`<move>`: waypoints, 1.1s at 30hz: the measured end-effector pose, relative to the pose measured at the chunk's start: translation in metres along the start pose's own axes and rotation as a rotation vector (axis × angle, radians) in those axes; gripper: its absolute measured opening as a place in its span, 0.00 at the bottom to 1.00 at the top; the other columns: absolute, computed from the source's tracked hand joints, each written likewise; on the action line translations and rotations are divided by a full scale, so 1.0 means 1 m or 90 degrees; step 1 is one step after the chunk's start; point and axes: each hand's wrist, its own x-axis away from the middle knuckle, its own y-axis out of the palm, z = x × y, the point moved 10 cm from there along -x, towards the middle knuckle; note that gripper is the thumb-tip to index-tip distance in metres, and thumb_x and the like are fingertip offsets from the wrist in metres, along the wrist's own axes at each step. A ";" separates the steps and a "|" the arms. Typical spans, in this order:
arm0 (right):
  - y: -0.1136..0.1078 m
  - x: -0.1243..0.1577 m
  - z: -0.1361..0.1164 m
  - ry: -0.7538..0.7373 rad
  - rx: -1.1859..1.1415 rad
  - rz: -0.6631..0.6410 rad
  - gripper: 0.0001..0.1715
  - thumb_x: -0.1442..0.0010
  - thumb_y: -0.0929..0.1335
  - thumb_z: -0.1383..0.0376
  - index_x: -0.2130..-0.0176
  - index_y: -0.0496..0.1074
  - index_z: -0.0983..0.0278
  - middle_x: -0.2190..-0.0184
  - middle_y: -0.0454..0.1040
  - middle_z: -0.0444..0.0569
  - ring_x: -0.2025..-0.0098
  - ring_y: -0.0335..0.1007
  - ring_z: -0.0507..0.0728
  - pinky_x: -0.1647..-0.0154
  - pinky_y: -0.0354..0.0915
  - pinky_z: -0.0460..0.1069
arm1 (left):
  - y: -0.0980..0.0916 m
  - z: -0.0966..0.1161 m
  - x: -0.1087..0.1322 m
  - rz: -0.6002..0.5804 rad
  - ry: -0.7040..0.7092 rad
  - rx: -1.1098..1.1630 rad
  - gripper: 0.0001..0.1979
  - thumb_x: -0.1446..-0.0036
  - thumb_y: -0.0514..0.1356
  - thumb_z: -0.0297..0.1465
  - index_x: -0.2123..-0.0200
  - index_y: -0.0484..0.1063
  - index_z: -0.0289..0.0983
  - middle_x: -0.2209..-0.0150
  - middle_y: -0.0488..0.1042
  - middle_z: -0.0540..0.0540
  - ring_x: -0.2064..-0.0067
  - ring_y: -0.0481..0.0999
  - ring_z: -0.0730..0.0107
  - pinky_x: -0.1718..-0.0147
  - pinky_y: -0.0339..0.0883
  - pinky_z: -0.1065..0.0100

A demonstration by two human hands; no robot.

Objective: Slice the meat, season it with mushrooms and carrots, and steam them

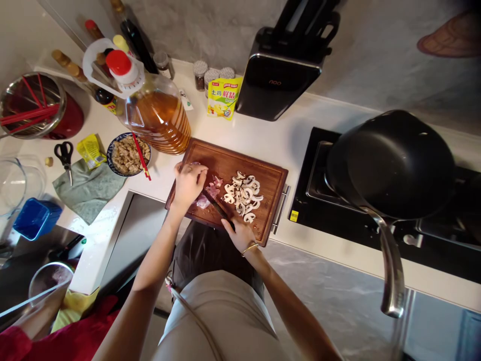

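left hand (188, 184) curled down on meat (206, 199), pinning it steady beside the blade | right hand (239, 233) closed round knife (217, 204) handle, blade angled from the grip into the meat | mushrooms (244, 196) heaped beyond the blade, likely clear of the cut | all on board (272, 176)

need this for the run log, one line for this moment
left hand: holding meat | right hand: holds knife | board: sliced mushrooms
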 end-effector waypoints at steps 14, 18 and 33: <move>0.020 0.019 -0.007 -0.052 -0.034 0.034 0.28 0.32 0.55 0.53 0.51 0.71 0.68 0.55 0.76 0.59 0.55 0.74 0.61 0.54 0.67 0.52 | 0.061 -0.025 0.111 -0.031 -0.072 -0.019 0.10 0.38 0.52 0.31 0.61 0.74 0.42 0.57 0.78 0.45 0.52 0.72 0.59 0.39 0.45 0.49; 0.028 0.022 -0.007 -0.019 -0.005 0.023 0.27 0.32 0.56 0.54 0.49 0.71 0.70 0.54 0.75 0.62 0.55 0.74 0.62 0.55 0.67 0.52 | 0.068 -0.033 0.109 -0.001 -0.082 -0.047 0.11 0.38 0.52 0.32 0.67 0.73 0.41 0.64 0.77 0.45 0.56 0.72 0.60 0.39 0.46 0.49; 0.023 0.025 -0.007 -0.082 -0.088 0.130 0.34 0.32 0.52 0.51 0.44 0.66 0.71 0.49 0.72 0.63 0.48 0.70 0.64 0.49 0.66 0.57 | 0.063 -0.071 0.101 0.032 -0.154 0.008 0.10 0.41 0.53 0.28 0.58 0.69 0.39 0.53 0.72 0.40 0.51 0.69 0.58 0.49 0.59 0.56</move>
